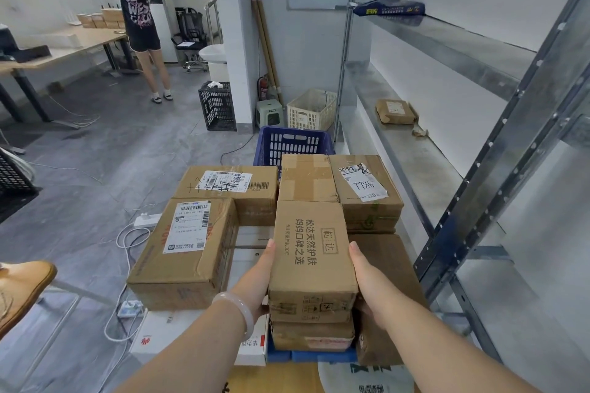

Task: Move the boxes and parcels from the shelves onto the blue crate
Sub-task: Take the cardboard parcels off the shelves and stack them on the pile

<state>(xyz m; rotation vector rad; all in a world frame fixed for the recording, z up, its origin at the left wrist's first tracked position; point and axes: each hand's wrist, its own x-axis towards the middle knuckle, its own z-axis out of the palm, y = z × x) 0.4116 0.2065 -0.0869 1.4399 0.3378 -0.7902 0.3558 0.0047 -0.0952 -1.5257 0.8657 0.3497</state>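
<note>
I hold a long brown cardboard box (311, 252) printed with dark characters between both hands, over the stack. My left hand (258, 277) grips its left side and my right hand (367, 284) grips its right side. Under and around it lie several cardboard boxes: a labelled one (185, 252) at the left, another labelled one (233, 188) behind that, and one marked 7786 (364, 191) at the back right. A blue crate (293, 143) stands behind the stack. On the metal shelf a brown parcel (396, 112) lies, and a dark blue bag (389, 7) sits on the upper shelf.
The steel shelving (479, 169) runs along the right wall. A black crate (217, 105), a green stool (269, 113) and a white basket (311, 108) stand by the pillar. White cables and a power strip (147, 220) lie on the floor at left. A person (140, 22) stands by a desk.
</note>
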